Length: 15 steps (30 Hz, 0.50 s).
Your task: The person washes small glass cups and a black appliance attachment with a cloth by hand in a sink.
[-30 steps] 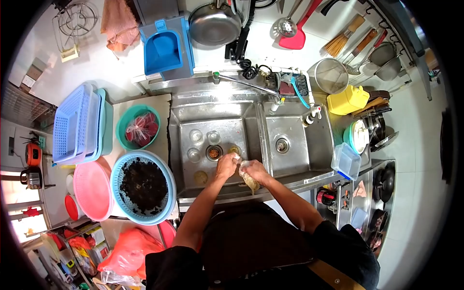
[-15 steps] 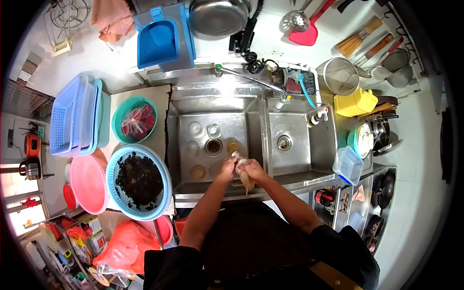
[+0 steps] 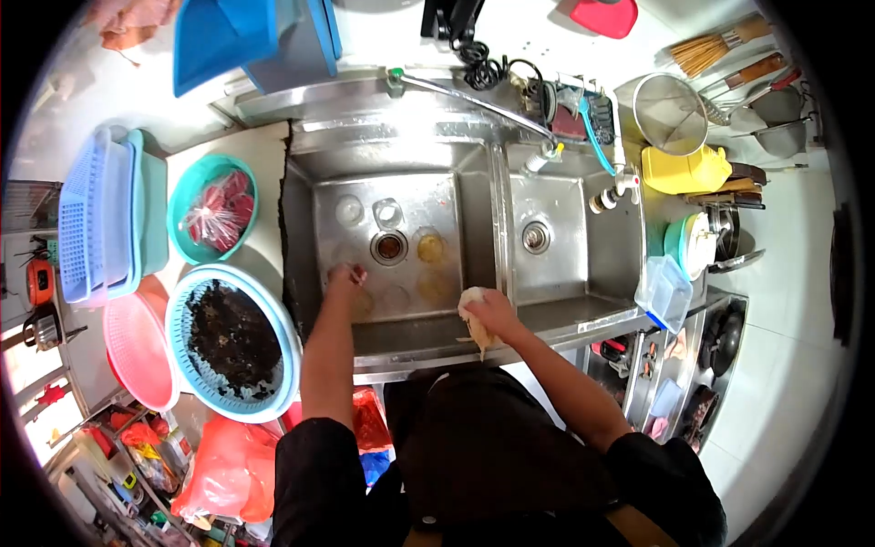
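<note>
My right hand (image 3: 495,313) is closed around a wet-looking beige cloth (image 3: 478,330), which hangs over the front edge of the sink. My left hand (image 3: 344,276) reaches down into the large left basin (image 3: 333,324). Its fingers look curled, but what they grip, if anything, is hidden. Near it on the basin floor lie several small round dishes or lids. A clear one (image 3: 348,210) and another clear one (image 3: 389,214) sit behind the drain (image 3: 389,246). A yellowish one (image 3: 430,247) is right of it.
A blue basket of dark, wet-looking food (image 3: 235,337) stands on the left counter, with a green basin (image 3: 178,223) holding a bagged red item behind it. The faucet pipe (image 3: 478,108) crosses above the basins. To the right are a yellow jug (image 3: 684,170) and a clear plastic container (image 3: 665,292).
My hands have parted: both were on the cloth, and now only the right holds it. My left hand has moved left and deeper into the basin. The head view has shifted.
</note>
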Tool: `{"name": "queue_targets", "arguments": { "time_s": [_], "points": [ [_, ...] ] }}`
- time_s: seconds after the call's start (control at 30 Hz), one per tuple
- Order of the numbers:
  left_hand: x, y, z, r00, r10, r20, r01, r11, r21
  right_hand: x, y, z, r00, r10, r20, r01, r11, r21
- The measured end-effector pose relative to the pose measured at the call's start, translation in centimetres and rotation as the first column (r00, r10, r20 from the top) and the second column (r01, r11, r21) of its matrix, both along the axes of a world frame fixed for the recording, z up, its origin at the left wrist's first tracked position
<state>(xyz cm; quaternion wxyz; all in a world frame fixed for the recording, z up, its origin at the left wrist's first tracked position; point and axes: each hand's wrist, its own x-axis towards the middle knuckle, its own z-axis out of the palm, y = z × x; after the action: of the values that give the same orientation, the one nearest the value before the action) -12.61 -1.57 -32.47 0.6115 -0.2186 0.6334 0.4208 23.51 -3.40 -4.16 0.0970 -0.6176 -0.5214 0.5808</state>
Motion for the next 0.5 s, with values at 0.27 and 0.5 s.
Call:
{"name": "queue_targets", "arguments": {
  "time_s": [0.27,0.5],
  "points": [
    [5.2,-1.8,12.3,0.349,-0.766,-0.54,0.775,0.56,-0.293,0.0,0.4,-0.1,0.981,-0.125,-0.148,0.11,0.988,-0.105],
    [12.9,-4.3,5.8,-0.499,-0.659,-0.563,0.747,0.002,-0.665,0.0,-0.3,-0.7,0.985,-0.102,-0.14,0.11,0.992,0.056]
  ]
}}
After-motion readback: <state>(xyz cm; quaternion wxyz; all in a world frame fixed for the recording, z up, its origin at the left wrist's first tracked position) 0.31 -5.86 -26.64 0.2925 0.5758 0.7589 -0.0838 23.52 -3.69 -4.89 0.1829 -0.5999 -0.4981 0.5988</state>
